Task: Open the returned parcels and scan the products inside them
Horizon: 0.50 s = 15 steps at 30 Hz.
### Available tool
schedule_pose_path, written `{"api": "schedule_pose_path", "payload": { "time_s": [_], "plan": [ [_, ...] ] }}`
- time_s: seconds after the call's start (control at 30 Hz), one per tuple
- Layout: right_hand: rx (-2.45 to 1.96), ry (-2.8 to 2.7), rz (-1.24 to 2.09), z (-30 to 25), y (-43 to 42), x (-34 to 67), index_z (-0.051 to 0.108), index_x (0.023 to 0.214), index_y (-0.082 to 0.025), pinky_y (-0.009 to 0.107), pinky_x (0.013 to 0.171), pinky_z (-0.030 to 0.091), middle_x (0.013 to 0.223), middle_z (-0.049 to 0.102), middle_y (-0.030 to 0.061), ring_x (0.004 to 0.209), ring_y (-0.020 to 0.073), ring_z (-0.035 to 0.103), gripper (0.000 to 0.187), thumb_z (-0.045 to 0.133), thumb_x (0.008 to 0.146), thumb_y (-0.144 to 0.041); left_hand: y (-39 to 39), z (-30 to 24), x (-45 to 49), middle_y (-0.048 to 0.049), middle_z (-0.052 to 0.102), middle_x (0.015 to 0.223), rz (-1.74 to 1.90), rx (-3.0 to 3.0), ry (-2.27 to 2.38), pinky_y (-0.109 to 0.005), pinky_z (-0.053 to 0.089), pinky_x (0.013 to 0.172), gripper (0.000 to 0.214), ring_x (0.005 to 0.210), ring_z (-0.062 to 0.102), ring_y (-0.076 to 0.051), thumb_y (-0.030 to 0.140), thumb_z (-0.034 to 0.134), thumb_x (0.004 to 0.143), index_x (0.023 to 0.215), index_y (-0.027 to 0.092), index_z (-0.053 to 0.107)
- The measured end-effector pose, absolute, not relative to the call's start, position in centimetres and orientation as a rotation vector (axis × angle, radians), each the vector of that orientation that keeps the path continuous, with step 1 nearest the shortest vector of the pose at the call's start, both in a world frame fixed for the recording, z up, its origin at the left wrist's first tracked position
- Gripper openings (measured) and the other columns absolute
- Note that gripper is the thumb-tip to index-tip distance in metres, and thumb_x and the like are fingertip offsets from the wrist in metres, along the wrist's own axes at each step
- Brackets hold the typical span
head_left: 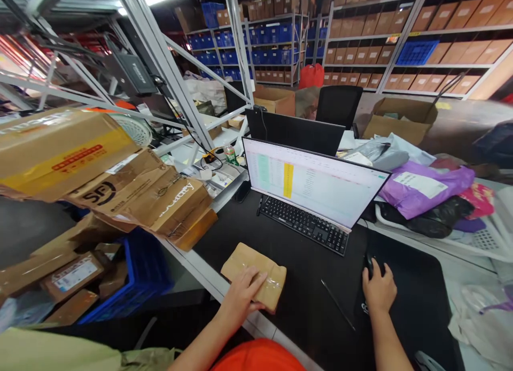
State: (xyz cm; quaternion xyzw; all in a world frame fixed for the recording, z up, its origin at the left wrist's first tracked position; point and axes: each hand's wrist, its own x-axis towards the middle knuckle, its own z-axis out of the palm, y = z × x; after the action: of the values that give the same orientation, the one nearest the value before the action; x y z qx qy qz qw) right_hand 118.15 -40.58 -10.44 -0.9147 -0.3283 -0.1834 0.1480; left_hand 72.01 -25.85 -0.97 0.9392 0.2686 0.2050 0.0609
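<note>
Kraft-paper parcel (253, 275) is recorded in the head view, lying on a black desk mat (404, 301) near a keyboard (304, 224), and is seen wrapped with clear tape. No label is visible on its upper face. The left hand (242, 299) is laid over its near edge, with the fingers held together and extended; no pinch is observed. The right hand (377, 291) is placed on a black computer mouse (368, 265), with the fingers curved forward and partly hidden, so that their exact state cannot be told. A thin black pen (339, 305) is noted between the hands. A monitor (316, 181) behind the keyboard displays a spreadsheet with a yellow-marked column. Torn cardboard cartons (140, 194) are stacked at the left, above a blue plastic crate (140, 275). A purple poly mailer (420, 189) is seen at the right, lying with other bags in a white plastic basket (481, 240). Shelves of brown cartons (452, 53) are seen beyond.
</note>
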Motion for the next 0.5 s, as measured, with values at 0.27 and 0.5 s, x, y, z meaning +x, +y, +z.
{"api": "schedule_pose_path", "payload": {
  "time_s": [0.27, 0.5],
  "plan": [
    [-2.623, -0.909, -0.481, -10.8, -40.6, 118.4, 0.064, 0.132, -0.02, 0.043, 0.085, 0.047, 0.14, 0.05, 0.0205, 0.109, 0.0325, 0.06, 0.046, 0.045, 0.096, -0.041, -25.3, -0.7, 71.9, -0.0163, 0.069, 0.124, 0.712, 2.861, 0.744, -0.053, 0.058, 0.1, 0.082, 0.114, 0.068, -0.034, 0.06, 0.079, 0.073, 0.139, 0.019, 0.054],
    [-2.558, -0.93, -0.446, -10.4, -40.8, 118.3, 0.064, 0.131, -0.019, 0.045, 0.091, 0.045, 0.139, 0.05, 0.0199, 0.115, 0.0331, 0.057, 0.046, 0.044, 0.096, -0.04, -26.8, -0.6, 72.7, -0.0205, 0.066, 0.125, 0.714, 2.882, 0.863, -0.061, 0.056, 0.1, 0.09, 0.116, 0.065, -0.039, 0.052, 0.088, 0.066, 0.138, 0.014, 0.05]
  ]
}}
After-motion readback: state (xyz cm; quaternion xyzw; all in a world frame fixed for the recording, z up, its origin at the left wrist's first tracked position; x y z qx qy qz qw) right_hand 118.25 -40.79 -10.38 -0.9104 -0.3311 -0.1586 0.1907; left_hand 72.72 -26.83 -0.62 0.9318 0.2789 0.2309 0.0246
